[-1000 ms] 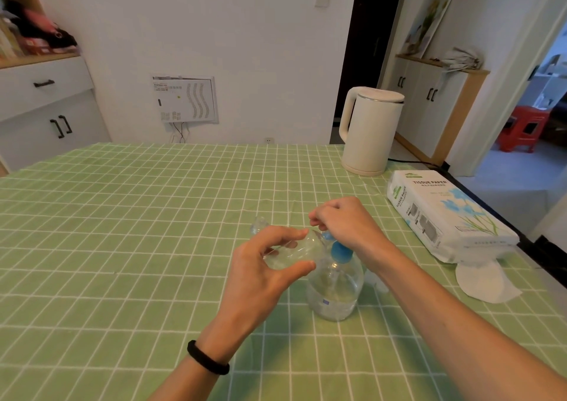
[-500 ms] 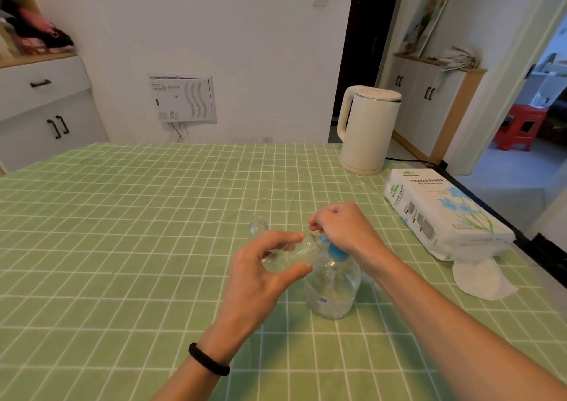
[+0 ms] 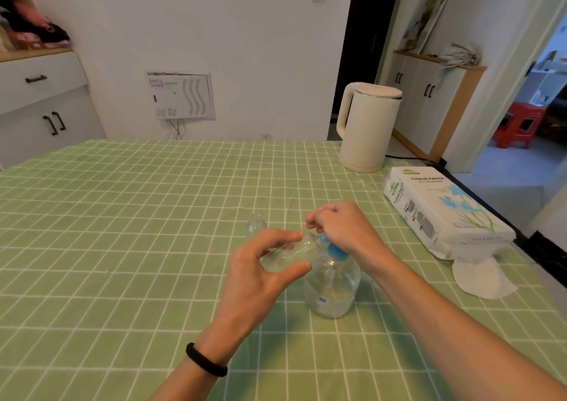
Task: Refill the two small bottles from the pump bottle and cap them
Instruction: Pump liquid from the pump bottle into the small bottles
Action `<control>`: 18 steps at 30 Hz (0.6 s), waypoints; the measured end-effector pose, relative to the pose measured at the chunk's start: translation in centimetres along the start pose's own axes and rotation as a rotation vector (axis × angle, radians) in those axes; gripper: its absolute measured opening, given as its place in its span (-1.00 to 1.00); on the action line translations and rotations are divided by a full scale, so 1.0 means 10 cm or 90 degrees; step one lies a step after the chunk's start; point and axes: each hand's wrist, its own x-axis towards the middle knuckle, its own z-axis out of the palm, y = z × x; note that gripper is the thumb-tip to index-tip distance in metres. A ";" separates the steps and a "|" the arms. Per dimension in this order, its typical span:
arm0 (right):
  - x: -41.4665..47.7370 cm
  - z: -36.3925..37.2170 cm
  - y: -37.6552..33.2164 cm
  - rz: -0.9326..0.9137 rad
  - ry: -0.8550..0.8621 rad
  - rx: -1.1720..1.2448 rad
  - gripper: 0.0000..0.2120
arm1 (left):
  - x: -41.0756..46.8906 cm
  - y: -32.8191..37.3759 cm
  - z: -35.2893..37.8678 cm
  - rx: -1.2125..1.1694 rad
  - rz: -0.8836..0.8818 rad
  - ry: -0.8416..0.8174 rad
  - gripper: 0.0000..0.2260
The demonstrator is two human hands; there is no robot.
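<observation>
The left hand (image 3: 267,274) gripped a small clear plastic bottle (image 3: 285,254) between thumb and fingers, tipped on its side with its mouth toward the right hand (image 3: 340,228). That hand's fingers curled down around the blue head of the clear round pump bottle (image 3: 333,290), which stood on the green checked desk (image 3: 138,231). A second small clear bottle (image 3: 257,224) stood just behind the left hand. Farther right lay a white pack of tissue paper (image 3: 441,213), a white electric kettle (image 3: 368,127) behind it.
</observation>
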 end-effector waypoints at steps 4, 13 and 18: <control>0.00 0.01 0.00 -0.003 0.003 0.004 -0.77 | -0.01 0.00 0.00 0.006 0.003 0.000 -0.64; 0.00 -0.03 -0.05 -0.022 -0.001 0.010 -0.75 | 0.01 0.07 -0.03 0.008 -0.001 -0.009 -0.65; 0.05 -0.01 -0.03 -0.027 -0.008 0.023 -0.78 | 0.01 0.05 -0.02 -0.003 -0.005 -0.006 -0.65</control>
